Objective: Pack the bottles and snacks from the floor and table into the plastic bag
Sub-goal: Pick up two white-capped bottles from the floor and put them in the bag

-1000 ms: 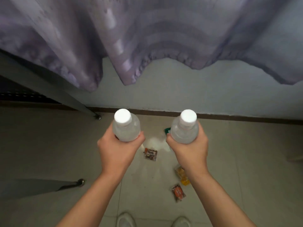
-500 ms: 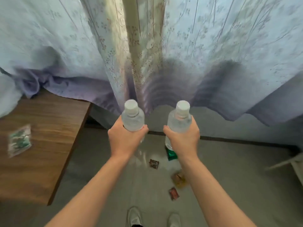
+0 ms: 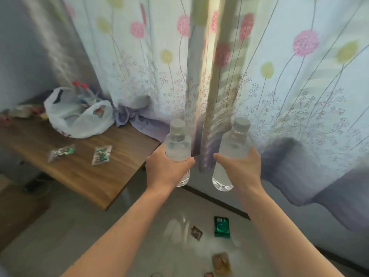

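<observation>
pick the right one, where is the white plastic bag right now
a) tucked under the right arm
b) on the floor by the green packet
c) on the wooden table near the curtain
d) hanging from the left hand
c: the white plastic bag sits open on the far end of the wooden table beside the curtain, while the left hand and right hand each grip a clear bottle.

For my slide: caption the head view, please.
Each hand, left and right, holds a water bottle; the plastic bag waits on the table.
</observation>
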### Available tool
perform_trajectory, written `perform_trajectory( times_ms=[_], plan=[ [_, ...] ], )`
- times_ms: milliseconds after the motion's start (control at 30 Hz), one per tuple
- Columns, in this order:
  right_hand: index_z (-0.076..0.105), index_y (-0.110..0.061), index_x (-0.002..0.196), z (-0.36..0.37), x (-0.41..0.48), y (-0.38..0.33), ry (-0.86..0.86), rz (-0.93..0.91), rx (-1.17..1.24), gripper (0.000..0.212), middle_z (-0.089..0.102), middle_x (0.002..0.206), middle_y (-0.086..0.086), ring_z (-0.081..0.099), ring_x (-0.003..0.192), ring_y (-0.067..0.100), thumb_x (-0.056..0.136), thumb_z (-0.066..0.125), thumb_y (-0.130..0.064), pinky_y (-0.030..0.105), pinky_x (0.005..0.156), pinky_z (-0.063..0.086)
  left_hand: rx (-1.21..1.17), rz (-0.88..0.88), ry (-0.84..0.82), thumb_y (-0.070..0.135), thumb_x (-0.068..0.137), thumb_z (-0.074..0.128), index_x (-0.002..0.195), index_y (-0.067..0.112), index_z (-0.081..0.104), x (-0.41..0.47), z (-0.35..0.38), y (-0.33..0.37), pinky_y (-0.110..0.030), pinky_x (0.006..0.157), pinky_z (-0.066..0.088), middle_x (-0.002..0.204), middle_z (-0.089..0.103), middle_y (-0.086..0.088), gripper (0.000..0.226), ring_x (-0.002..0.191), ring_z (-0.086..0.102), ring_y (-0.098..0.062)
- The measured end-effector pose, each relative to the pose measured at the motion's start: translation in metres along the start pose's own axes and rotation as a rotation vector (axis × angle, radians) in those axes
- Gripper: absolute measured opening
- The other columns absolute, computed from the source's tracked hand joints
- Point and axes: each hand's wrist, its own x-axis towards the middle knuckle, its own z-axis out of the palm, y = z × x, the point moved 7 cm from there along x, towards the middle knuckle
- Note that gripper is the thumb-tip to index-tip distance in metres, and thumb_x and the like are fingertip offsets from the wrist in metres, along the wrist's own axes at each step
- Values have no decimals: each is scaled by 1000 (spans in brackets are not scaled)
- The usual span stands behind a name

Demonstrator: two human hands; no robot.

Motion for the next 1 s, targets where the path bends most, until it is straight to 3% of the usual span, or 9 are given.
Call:
perform_trajectory(
  times_ms=[133,267,367,500,633,800,1000],
  plan=[
    [70,-26,95,14,-14,-32,-135,-44,48,41,76,89,-6,73,90,16,61,86,-12,43,85,61,9,-30,98,44,55,85,81,28,67,-15,-56,6,-27,66,54,76,69,15,36,77,68,-8],
    [68,-28,94,48,-35,-56,-244,-62,91,42,74,90,-5,72,92,20,60,88,-15,47,86,60,34,-60,220,36,61,92,82,28,68,-29,-117,1,-10,59,44,76,67,17,33,73,63,2],
    [66,-27,94,85,-53,-75,-339,-93,88,42,73,90,-1,72,90,22,60,89,-19,51,86,60,43,-102,315,40,60,92,89,27,70,-36,-163,-17,-24,69,55,83,70,14,39,80,68,-9],
    [64,-27,92,139,-77,-96,-437,-141,67,40,72,86,-2,71,87,22,63,90,-18,50,83,60,50,-159,383,37,64,93,79,34,57,-39,-217,-44,-19,59,45,77,60,23,39,72,58,5],
    [66,-27,101,197,-101,-116,-496,-181,52,53,73,92,-3,71,92,22,53,87,-34,46,83,60,59,-189,431,41,64,93,90,34,60,-30,-269,-76,-13,56,38,81,58,25,43,77,60,-2],
    [66,-27,105,274,-126,-136,-484,-182,89,51,72,95,-3,70,93,20,63,92,-17,49,87,59,61,-156,444,38,66,93,97,35,58,-1,-333,-114,-12,58,38,83,56,26,47,82,61,-5],
    [67,-27,111,363,-157,-163,-469,-190,153,54,72,97,-6,69,93,15,65,91,-12,39,82,57,89,-98,407,39,67,93,97,36,56,49,-412,-148,-11,59,38,84,55,26,47,81,58,-2]
  ],
)
